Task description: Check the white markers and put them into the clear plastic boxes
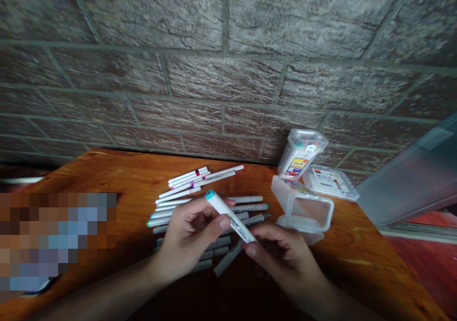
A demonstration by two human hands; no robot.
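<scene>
A white marker [233,219] with a teal end is held slantwise over the table between both hands. My left hand [194,230] pinches it around the middle, thumb on top. My right hand [282,254] grips its lower end between thumb and fingers. Beneath and behind the hands lie several white and grey markers [210,202] in loose rows, partly hidden by my hands. Farther back, a small group of thinner white pens [217,174] with pink, red and purple marks rests on the wood.
An upright clear container [300,154] with a yellow label stands by the brick wall [250,73]. In front of it lies an opened clear plastic case [303,209]. A flat labelled case [330,183] is to the right on the wooden table [360,245]. A pixelated patch covers the left side.
</scene>
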